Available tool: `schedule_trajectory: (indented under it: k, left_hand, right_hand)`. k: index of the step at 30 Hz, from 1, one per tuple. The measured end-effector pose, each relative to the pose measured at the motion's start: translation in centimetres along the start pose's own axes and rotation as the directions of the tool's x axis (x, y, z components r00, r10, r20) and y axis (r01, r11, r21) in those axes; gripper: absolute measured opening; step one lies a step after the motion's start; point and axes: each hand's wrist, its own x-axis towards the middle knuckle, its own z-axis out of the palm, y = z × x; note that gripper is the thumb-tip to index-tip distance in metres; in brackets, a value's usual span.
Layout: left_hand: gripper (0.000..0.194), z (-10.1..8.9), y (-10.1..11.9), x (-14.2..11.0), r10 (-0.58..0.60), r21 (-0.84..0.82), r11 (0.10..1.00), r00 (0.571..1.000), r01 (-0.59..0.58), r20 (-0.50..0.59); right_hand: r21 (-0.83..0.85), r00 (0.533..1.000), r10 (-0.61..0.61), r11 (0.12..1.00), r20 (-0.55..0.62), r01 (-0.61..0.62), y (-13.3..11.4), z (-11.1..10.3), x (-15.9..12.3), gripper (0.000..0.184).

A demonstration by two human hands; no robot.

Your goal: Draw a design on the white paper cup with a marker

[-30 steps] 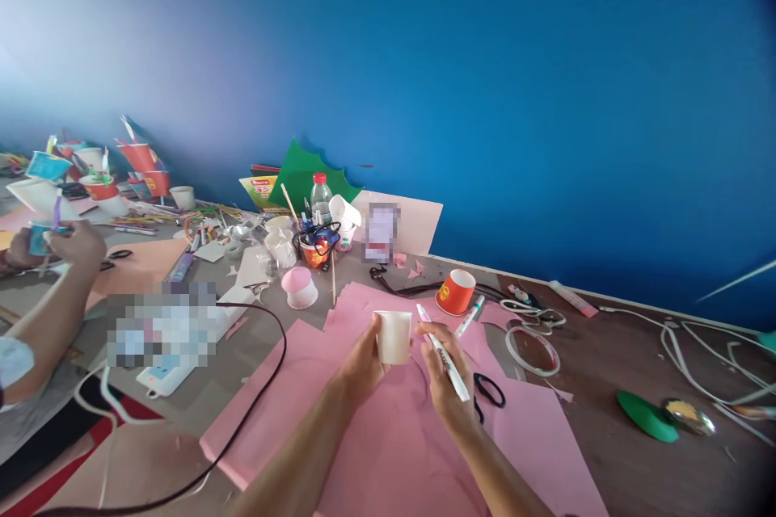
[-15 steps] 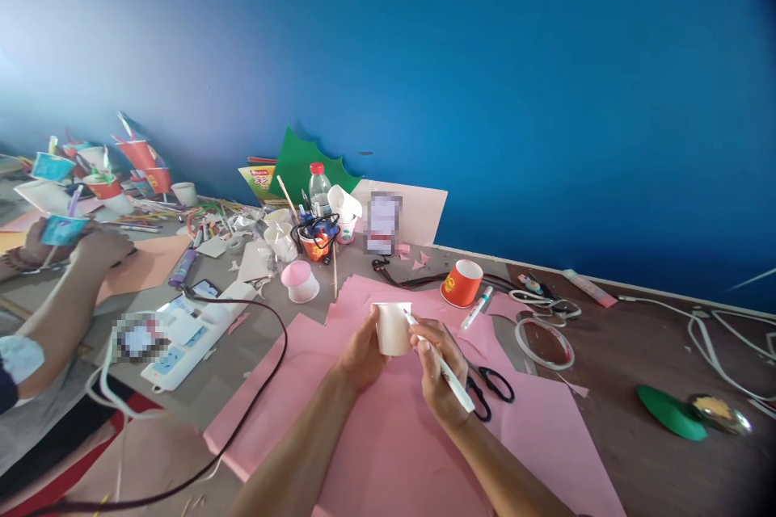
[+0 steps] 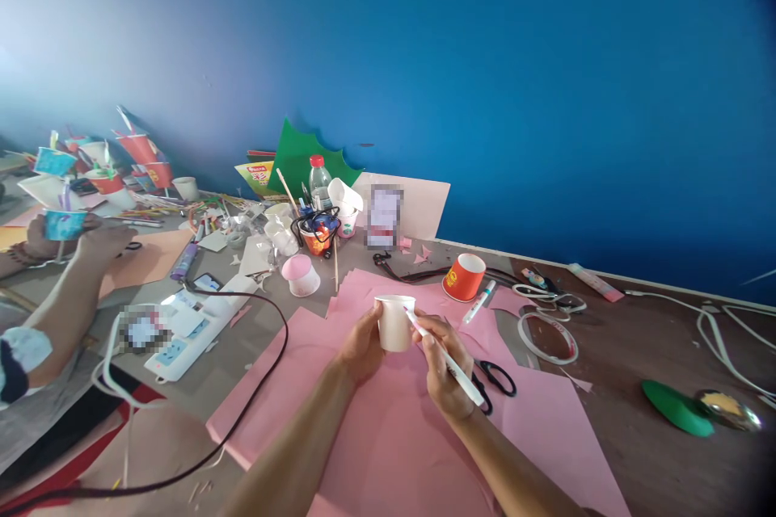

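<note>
My left hand is closed around the left side of a white paper cup, held above the pink paper. In my right hand is a white marker, gripped like a pen. Its pinkish tip is at the cup's upper right, beside the rim; I cannot tell whether it touches. Black-handled scissors lie on the paper just right of my right hand, their blades hidden. Behind them are a red paper cup and another white marker with a teal band.
A pink-topped cup stands left of the paper. Further left are a power strip and a dark cable. A roll of tape lies right. At far left, a co-worker's hands hold a blue cup. A blue wall rises behind.
The cup in my left hand now shows more of its rim opening. My right hand and the marker have shifted slightly right. The view has moved a little.
</note>
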Motion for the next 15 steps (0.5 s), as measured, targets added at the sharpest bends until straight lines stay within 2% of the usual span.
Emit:
schedule_trajectory:
  k: [15]
  left_hand:
    - [0.065, -0.42, -0.31, 0.2, 0.027, -0.003, 1.0, 1.0, -0.027, 0.01]
  right_hand:
    - [0.023, 1.0, 0.011, 1.0, 0.008, -0.012, -0.23, 0.0, 0.24, 0.016]
